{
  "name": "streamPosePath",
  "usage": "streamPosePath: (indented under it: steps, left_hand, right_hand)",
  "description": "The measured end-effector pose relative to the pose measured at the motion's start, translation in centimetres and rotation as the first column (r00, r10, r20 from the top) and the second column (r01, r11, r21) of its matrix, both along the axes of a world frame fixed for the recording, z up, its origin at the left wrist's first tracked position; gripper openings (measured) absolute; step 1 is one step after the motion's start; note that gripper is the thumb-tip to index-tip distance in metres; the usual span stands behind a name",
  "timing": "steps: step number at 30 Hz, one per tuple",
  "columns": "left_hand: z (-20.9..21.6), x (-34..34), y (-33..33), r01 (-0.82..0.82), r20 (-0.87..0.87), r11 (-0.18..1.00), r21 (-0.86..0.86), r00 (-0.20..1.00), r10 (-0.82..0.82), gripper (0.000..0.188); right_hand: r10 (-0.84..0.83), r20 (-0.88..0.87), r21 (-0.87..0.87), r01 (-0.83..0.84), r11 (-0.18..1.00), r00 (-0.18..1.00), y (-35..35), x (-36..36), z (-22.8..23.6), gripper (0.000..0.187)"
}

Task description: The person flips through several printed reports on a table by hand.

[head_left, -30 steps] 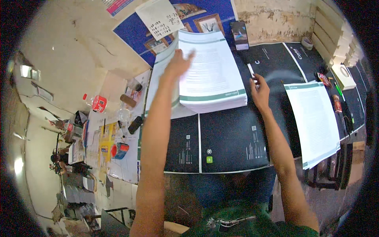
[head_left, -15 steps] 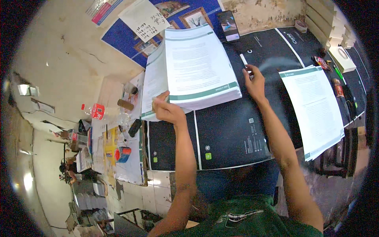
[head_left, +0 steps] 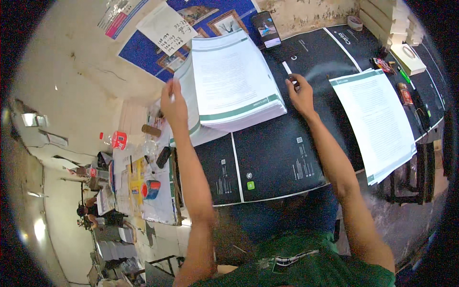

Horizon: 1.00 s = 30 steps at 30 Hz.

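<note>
A thick stack of printed paper with green bands lies on the black sheeting. More printed sheets spread out from under its left side. My left hand, slightly blurred, is raised at the outer edge of those sheets, its fingers stretched out and apart with nothing visible in them. Just right of the stack, my right hand pinches a short white stick that points away from me. A smaller, fanned pile of similar pages lies farther right.
A phone leans at the back wall beside the stack. Small packets, a green pen and a tape roll lie at the right and back. On the left side table are a plastic bottle and a red-and-blue item.
My left hand has left the stack's near left corner and moved up and left across the side sheets. My right hand keeps its place beside the stack. The view has shifted slightly.
</note>
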<state>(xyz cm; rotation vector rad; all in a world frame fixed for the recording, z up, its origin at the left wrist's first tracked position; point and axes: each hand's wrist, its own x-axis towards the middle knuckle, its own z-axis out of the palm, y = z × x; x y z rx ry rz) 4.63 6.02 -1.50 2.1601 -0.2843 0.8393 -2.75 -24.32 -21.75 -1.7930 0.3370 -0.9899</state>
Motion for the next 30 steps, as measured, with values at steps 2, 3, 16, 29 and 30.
streamPosePath:
  steps: [2, 3, 16, 29, 30]
  left_hand:
    - [2.0, 5.8, -0.1, 0.101, -0.172, 0.989, 0.109, 0.982, -0.082, 0.055]
    - [2.3, 8.2, -0.5, 0.105, -0.318, 0.967, 0.234, 0.948, -0.026, 0.060]
    - [-3.4, 11.5, -4.6, -0.001, -0.328, 0.796, 0.606, 0.911, 0.250, 0.066]
    - [4.4, 5.4, -3.7, 0.254, 0.145, 0.912, -0.324, 0.965, -0.217, 0.050]
    - [6.0, 2.7, -3.3, 0.357, 0.283, 0.835, -0.420, 0.925, -0.253, 0.037]
  right_hand:
    - [0.036, -0.035, 0.027, -0.035, 0.999, 0.999, 0.3, 0.0, 0.8, 0.027]
    - [0.049, -0.046, 0.024, -0.048, 0.999, 0.998, 0.4, 0.0, 1.0, 0.027]
    - [0.061, -0.033, -0.044, -0.062, 0.997, 0.998, 0.7, 0.5, 0.4, 0.028]
    - [0.018, -0.045, -0.071, -0.021, 0.997, 0.999, -0.9, -0.1, 0.3, 0.030]
    - [0.002, -0.025, -0.105, -0.005, 0.994, 1.000, -1.4, 0.0, 0.1, 0.030]
